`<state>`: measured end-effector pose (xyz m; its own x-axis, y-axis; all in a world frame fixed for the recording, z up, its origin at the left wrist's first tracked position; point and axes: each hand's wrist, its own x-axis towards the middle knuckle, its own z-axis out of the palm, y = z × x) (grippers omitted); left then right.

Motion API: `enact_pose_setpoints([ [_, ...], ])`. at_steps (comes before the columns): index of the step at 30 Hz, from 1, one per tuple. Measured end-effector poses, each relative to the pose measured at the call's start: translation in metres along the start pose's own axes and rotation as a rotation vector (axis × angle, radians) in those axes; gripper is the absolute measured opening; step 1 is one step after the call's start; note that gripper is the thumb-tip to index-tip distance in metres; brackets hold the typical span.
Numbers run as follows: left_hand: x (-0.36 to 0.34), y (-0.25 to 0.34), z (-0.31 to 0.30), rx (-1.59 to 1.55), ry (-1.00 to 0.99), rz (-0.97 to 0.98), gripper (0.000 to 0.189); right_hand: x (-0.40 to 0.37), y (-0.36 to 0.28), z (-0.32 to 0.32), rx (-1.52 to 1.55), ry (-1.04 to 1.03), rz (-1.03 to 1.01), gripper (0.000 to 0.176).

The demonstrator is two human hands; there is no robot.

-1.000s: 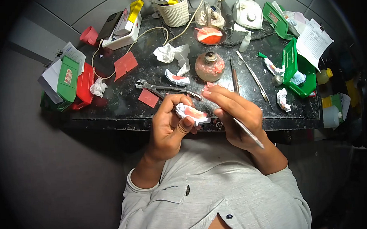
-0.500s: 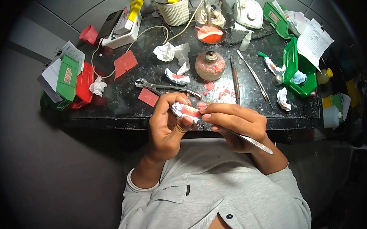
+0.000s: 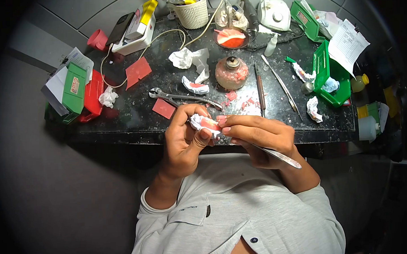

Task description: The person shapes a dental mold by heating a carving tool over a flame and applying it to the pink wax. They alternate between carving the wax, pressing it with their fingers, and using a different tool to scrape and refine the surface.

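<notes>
My left hand (image 3: 184,143) is closed round a white plaster dental cast (image 3: 196,123) with pink wax (image 3: 209,123) and pale teeth on it. Fingertips of my right hand (image 3: 264,136) press against the right end of the wax. A thin metal wax spatula (image 3: 283,157) is tucked in that same hand, its broad end sticking out toward my body; its other end is hidden by the fingers. Just beyond the hands, a second cast with pink wax (image 3: 195,86) lies on the black bench (image 3: 135,107).
A glass spirit burner (image 3: 231,74) stands behind my hands. Metal pliers (image 3: 184,97), pink wax sheets (image 3: 139,72) and slim tools (image 3: 282,86) lie around it. Green bins (image 3: 334,77) stand at the right, red and green bins (image 3: 92,97) at the left. A bowl of red wax (image 3: 230,38) is farther back.
</notes>
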<state>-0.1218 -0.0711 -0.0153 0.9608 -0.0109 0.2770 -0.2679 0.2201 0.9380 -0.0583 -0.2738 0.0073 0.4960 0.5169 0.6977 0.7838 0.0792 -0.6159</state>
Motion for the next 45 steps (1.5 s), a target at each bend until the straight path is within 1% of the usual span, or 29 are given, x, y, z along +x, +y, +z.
enact_pose_setpoints([
  [4,-0.001,0.002,-0.001,-0.038,0.005,-0.072,0.042,0.0,0.0,-0.001,0.01,-0.007,0.019,0.026],
  [7,-0.001,0.003,-0.004,-0.09,-0.024,-0.09,0.044,0.0,0.002,-0.003,-0.013,-0.023,0.022,0.025],
  [11,-0.002,0.007,-0.007,-0.042,-0.024,-0.072,0.043,0.0,0.007,-0.005,-0.055,-0.022,0.043,0.022],
  [13,-0.002,0.008,-0.008,-0.102,-0.086,-0.153,0.039,0.001,0.009,-0.007,0.01,0.012,0.019,0.02],
  [14,-0.002,0.008,-0.007,-0.052,-0.086,-0.177,0.039,0.003,0.006,-0.008,0.081,-0.008,0.027,0.018],
  [15,-0.002,0.006,-0.007,-0.05,-0.082,-0.179,0.039,0.003,0.005,-0.007,0.085,-0.01,0.027,0.018],
  [17,0.002,0.001,-0.008,-0.207,-0.136,-0.193,0.047,0.002,0.004,-0.002,0.19,0.008,0.002,0.017],
  [18,0.002,0.001,-0.006,-0.215,-0.125,-0.21,0.052,0.003,0.001,0.0,0.235,-0.001,0.027,0.017],
  [19,0.003,0.002,-0.007,-0.21,-0.119,-0.211,0.052,0.003,0.0,0.002,0.243,-0.002,0.025,0.017],
  [21,0.003,0.006,-0.008,-0.289,-0.146,-0.292,0.052,0.002,-0.002,0.005,0.246,-0.031,0.031,0.018],
  [22,0.003,0.009,-0.005,-0.279,-0.105,-0.326,0.052,0.001,-0.002,0.006,0.264,-0.052,0.057,0.019],
  [25,0.003,0.01,0.0,-0.293,-0.089,-0.355,0.054,-0.001,0.001,0.011,0.297,-0.085,0.051,0.02],
  [26,0.003,0.009,0.0,-0.294,-0.087,-0.355,0.054,-0.001,0.001,0.011,0.298,-0.087,0.053,0.02],
  [28,0.005,0.009,0.0,-0.214,-0.139,-0.282,0.056,-0.002,0.001,0.012,0.308,-0.091,0.061,0.019],
  [32,0.005,0.005,-0.004,-0.219,-0.156,-0.299,0.061,-0.002,0.0,0.012,0.311,-0.08,0.082,0.018],
  [34,0.007,0.006,-0.003,-0.159,-0.165,-0.263,0.064,-0.002,0.003,0.011,0.35,-0.117,0.068,0.017],
  [38,0.008,0.012,-0.002,-0.132,-0.172,-0.271,0.066,-0.003,0.007,0.012,0.451,-0.101,0.102,0.014],
  [40,0.007,0.012,-0.002,-0.228,-0.165,-0.324,0.067,-0.004,0.01,0.015,0.486,-0.04,0.119,0.012],
  [41,0.007,0.011,-0.001,-0.228,-0.166,-0.323,0.067,-0.003,0.009,0.015,0.486,-0.04,0.118,0.012],
  [44,0.009,0.007,0.0,-0.155,-0.139,-0.275,0.068,-0.002,0.009,0.016,0.459,-0.041,0.114,0.011],
  [45,0.009,0.004,0.0,-0.116,-0.143,-0.222,0.069,-0.002,0.009,0.016,0.486,-0.052,0.106,0.011],
])
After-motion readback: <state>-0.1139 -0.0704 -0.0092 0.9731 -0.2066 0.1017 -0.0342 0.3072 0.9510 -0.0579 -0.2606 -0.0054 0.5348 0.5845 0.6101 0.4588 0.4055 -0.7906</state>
